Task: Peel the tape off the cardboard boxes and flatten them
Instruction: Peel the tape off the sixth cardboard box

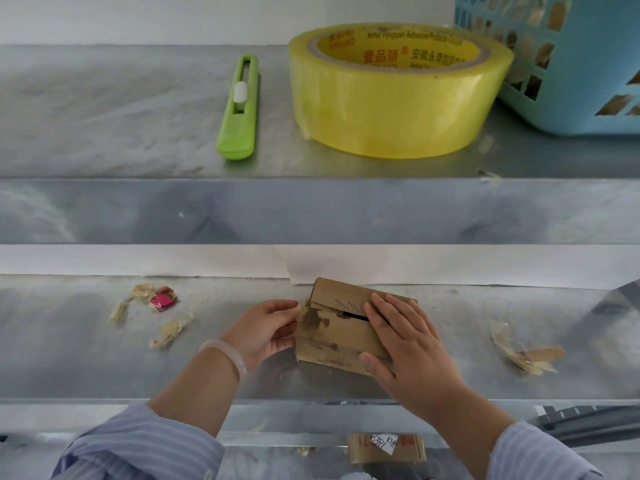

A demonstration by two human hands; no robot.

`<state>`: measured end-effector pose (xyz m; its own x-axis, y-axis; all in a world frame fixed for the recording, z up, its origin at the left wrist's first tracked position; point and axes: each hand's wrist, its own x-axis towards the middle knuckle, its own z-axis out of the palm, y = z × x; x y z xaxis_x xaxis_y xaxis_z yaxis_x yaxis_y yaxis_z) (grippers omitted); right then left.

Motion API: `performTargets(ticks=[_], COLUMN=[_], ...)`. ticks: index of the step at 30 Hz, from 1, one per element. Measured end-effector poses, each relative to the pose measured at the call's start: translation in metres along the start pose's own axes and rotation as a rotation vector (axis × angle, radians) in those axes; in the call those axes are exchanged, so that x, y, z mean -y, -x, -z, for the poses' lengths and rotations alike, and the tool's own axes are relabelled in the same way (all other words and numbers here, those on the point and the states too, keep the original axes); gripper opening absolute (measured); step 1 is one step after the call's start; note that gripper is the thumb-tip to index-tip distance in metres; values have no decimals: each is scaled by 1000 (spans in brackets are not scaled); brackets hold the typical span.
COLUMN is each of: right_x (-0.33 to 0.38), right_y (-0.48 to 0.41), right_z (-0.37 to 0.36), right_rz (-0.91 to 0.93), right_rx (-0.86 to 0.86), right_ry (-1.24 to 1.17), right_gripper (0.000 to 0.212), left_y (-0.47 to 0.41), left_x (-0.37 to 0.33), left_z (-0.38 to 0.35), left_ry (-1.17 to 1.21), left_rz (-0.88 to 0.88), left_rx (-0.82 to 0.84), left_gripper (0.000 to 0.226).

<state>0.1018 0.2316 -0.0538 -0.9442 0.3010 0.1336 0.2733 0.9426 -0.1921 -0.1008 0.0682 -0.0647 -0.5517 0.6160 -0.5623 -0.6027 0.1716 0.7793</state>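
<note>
Head camera: your left hand [265, 329] pinches a crumpled end of tape [305, 308] between thumb and forefinger at the top left corner of a small cardboard box [337, 336], with the other fingers curled against the box's left end. Your right hand [405, 337] lies flat across the box's right half, fingers straight and spread on the top, thumb set against the near side, holding nothing else. The box stands a little askew at the middle of the lower shelf [86, 358], closer to its back edge than its front. Its brown top is stained, and a dark slit shows between the flaps. A pale bracelet [227, 355] circles your left wrist above a striped sleeve [138, 445].

Torn tape scraps [171, 330] lie on the same shelf to the left of the box, one beside a small pink wrapper [162, 301], and more scraps [526, 353] lie well apart towards the right edge.

On the upper shelf [104, 116], a green box cutter [239, 109] lies just left of a yellow tape roll [398, 95]. The roll sits close against a blue basket [568, 64] in the back right corner. Below the lower shelf's front edge, another piece of cardboard [386, 448] carries a white handwritten label.
</note>
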Motion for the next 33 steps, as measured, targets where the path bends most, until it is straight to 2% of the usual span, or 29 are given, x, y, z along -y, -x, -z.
performTargets(ticks=[5, 7, 9, 12, 14, 16, 19, 21, 25, 27, 33], right_x=[-1, -1, -1, -3, -3, -3, -2, -3, -4, -3, -3], right_y=[-1, -1, -2, -1, -1, -1, -2, -2, -1, -1, -1], right_z=[-1, -1, -1, -2, -2, -2, -3, -3, -4, -5, -5], right_rz=[3, 5, 9, 15, 13, 11, 9, 10, 2, 1, 5], right_rx=[4, -9, -7, 0, -4, -3, 3, 13, 20, 26, -2], right_ry=[-6, -13, -15, -13, -16, -19, -23, -20, -3, 3, -34], right_gripper=[72, 71, 71, 71, 71, 71, 71, 71, 71, 71, 71], left_y=[-7, -12, -19, -22, -22, -23, -22, -21, -17, -16, -14], left_x=[5, 9, 14, 18, 18, 15, 12, 10, 6, 6, 3], left_z=[-4, -3, 1, 5, 5, 5, 2, 1, -1, -1, 19], left_ry=[59, 9, -236, -626, -740, -702, -441, -284, -136, -175, -721], left_rz=[25, 14, -39, -217, -321, -325, -157, -75, -21, -39, -343], left_rx=[-38, -96, -197, -295, -315, -284, -150, -77, -43, -94, -498], left_gripper=[21, 23, 23, 22, 21, 20, 10, 13, 15, 16, 24])
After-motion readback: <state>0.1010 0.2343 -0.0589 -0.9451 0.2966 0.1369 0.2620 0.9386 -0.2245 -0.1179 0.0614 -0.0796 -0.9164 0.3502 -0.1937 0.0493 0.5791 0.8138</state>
